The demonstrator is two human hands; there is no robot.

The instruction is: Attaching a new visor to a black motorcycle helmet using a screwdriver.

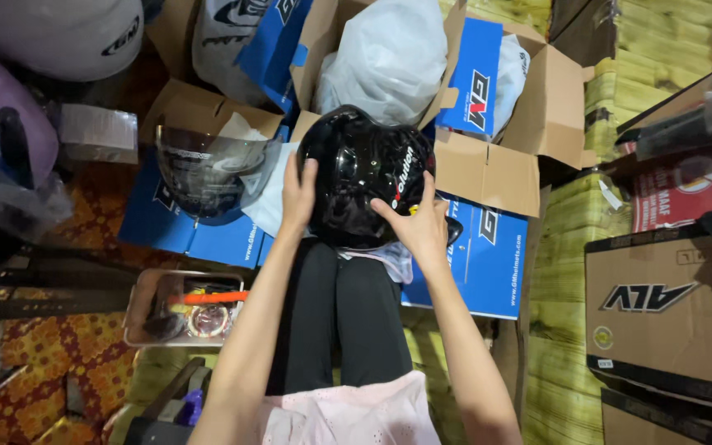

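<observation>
Pink garment hem [356, 416] and black-clad knees [339, 321] of the seated person, nearest. Left of the knees, a metal tray [138, 313] holding an orange-handled tool [208, 297]. Left hand [298, 198] and right hand [418, 222], fingers spread, pressed flat against opposite sides of a glossy black helmet [360, 169] held above the knees. Beside it to the left, a clear visor [203, 177] lay on an open blue-and-brown carton [179, 231]. Beyond the helmet, an open box [496, 124] held plastic-wrapped goods [389, 58].
</observation>
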